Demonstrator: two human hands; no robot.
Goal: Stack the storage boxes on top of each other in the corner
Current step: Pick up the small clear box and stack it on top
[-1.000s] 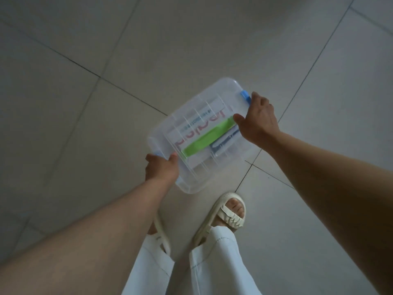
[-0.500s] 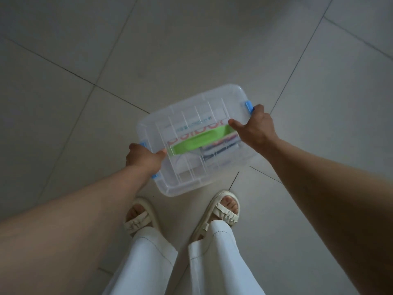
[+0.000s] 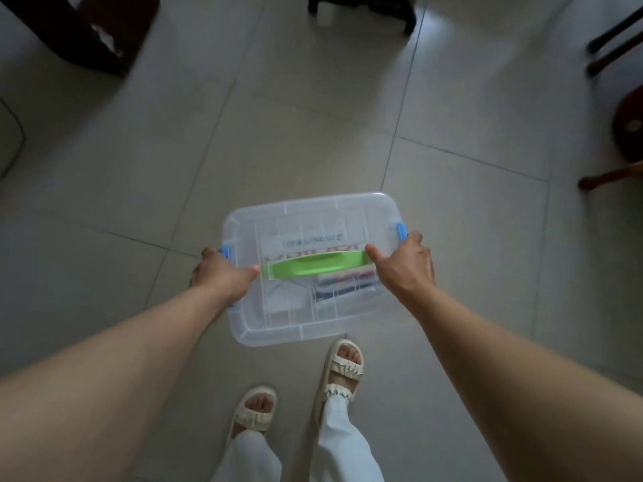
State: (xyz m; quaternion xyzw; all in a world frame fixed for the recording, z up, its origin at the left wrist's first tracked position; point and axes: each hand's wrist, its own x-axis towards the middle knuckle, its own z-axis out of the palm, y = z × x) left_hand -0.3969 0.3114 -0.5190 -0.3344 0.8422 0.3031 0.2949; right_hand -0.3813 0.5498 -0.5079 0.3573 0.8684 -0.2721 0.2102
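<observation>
A clear plastic storage box (image 3: 306, 220) with blue side latches and a green strip inside hangs in the air above the tiled floor, roughly level and square to me. My left hand (image 3: 222, 278) grips its left edge by the blue latch. My right hand (image 3: 405, 266) grips its right edge, thumb over the lid. Papers and small packets show through the lid. No other storage box is in view.
Dark furniture (image 3: 87, 33) stands at the far left. A dark base with legs (image 3: 362, 3) sits at the top middle. Wooden chair legs (image 3: 612, 175) and a dark red round object (image 3: 629, 127) are at the right. My sandalled feet (image 3: 342, 363) stand just below the box.
The box has turned from tilted to square in front of me. The view has lifted and swung, bringing furniture into sight at the top and right. Both hands keep their grip.
</observation>
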